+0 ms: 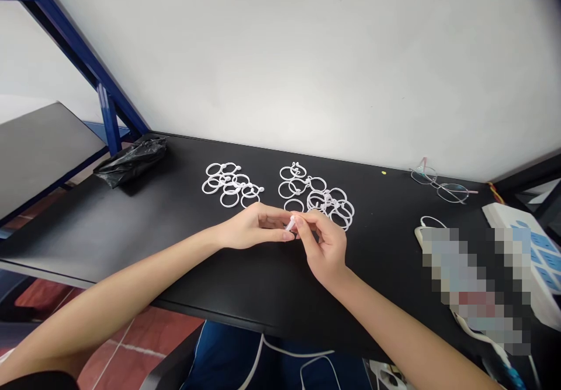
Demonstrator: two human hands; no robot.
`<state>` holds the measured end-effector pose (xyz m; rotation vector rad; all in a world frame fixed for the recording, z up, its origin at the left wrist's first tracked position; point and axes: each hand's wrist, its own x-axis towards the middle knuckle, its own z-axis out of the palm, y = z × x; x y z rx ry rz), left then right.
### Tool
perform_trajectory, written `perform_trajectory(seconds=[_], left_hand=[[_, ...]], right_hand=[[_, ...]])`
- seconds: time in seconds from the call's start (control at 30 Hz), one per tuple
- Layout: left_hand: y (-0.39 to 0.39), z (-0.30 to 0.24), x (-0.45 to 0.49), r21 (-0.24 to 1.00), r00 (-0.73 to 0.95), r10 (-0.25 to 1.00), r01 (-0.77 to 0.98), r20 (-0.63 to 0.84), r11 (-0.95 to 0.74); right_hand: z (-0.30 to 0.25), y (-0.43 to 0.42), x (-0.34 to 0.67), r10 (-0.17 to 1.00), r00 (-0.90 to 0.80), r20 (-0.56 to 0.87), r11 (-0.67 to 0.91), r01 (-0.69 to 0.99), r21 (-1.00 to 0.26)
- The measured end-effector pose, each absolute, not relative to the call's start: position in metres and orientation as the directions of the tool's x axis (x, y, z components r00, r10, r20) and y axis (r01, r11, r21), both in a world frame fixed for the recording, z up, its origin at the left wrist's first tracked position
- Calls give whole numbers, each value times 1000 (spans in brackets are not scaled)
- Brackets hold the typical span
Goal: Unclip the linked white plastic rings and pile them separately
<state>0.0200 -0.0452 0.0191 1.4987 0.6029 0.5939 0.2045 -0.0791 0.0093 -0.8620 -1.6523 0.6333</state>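
Above the front part of the black table, my left hand point(252, 226) and my right hand point(325, 242) meet fingertip to fingertip. Pinched between them is a small white plastic piece point(290, 224); fingers cover much of it, and its full shape cannot be made out. Just behind the hands lie two loose groups of thin white rings with small eyelets, which look like curtain rings. The left group of rings point(229, 199) is beyond my left hand. Closer to my right hand is the other group of rings point(317, 185), partly overlapping one another.
A crumpled black plastic bag point(131, 162) lies at the table's far left. Eyeglasses point(453, 193) rest near the wall at right. A white power strip point(541, 285) and a blurred-out object point(473, 287) with a cable occupy the right side. Blue metal posts point(79, 39) stand at left.
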Motion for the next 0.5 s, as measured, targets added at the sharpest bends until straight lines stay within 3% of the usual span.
perform_trajectory(seconds=[0.5], left_hand=[[-44, 21, 19, 996, 676, 734, 3, 67, -93]], right_hand=[[4, -80, 203, 814, -110, 570, 580, 181, -794]])
